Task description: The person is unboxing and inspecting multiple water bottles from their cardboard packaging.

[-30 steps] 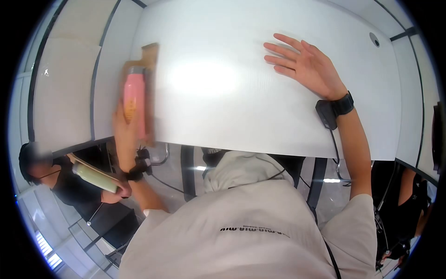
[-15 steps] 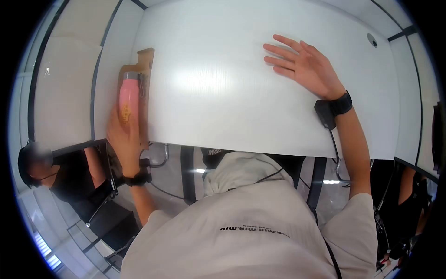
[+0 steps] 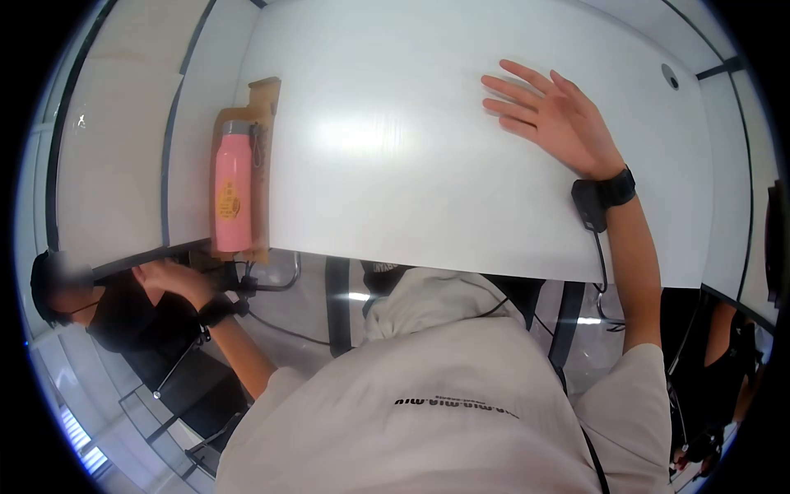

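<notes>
A pink bottle (image 3: 234,169) with a grey cap and a yellow label lies on a piece of brown cardboard (image 3: 264,103) along the desk's left side. A dark cord loop hangs by its cap. My left hand (image 3: 179,281) is off the bottle, just past the desk's front edge at lower left, somewhat blurred, its fingers loosely extended around nothing. Over the right part of the white desk (image 3: 395,189), my right hand (image 3: 564,123) is open, fingers spread and palm partly turned up. Each wrist wears a black strap with a cable.
Pale partition panels (image 3: 202,107) border the desk on the left and right. A round cable grommet (image 3: 671,76) sits at the far right. Another person in black (image 3: 123,317) is seated at lower left, near my left hand. A dark-clothed person (image 3: 724,370) appears at lower right.
My left hand has let go of the pink bottle and moved down and left, off the desk edge. The bottle stays on the cardboard. My right hand remains open; the view has shifted slightly.
</notes>
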`<state>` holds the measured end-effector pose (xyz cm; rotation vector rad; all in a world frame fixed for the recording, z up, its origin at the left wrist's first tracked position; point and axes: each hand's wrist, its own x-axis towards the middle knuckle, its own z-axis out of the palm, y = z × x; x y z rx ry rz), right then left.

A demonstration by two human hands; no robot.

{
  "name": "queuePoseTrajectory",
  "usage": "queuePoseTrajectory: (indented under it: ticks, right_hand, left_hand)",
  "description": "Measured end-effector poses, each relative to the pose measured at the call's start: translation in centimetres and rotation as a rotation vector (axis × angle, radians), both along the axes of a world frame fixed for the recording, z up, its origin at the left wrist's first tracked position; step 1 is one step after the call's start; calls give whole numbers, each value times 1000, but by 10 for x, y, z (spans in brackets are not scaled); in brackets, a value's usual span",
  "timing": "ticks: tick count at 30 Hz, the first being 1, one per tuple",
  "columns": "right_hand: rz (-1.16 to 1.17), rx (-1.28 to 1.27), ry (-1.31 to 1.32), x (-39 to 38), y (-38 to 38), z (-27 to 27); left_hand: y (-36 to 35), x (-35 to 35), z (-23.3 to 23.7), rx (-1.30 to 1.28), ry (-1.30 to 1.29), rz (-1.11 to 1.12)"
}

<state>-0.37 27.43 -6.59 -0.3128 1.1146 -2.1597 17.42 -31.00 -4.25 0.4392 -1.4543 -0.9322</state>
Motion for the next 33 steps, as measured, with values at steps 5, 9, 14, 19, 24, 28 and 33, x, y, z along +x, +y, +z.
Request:
queuePoseTrajectory:
  ticks: [5, 9, 14, 19, 24, 28, 33]
  right_hand:
    - [14, -22, -6, -2, 2, -4]
    - [4, -22, -16, -2, 2, -3]
    - [1, -16, -22, -2, 1, -3]
    - [-2, -18, -30, -2, 1, -3]
    - [14, -14, -10, -2, 2, -2]
    - [6, -16, -24, -2, 1, -2]
    - [-1, -8, -26, 0, 1, 0]
  left_hand:
    - [-45, -3, -46, -186, -453, -85]
    - [-46, -9, -62, -157, -444, -134]
    - [-47, -13, -69, -125, -421, -157]
    - [-45, -22, -82, -98, -387, -169]
    - [-48, -24, -81, -56, -276, -173]
    - [-23, 0, -39, -63, -86, 50]
    - [36, 43, 26, -453, -53, 288]
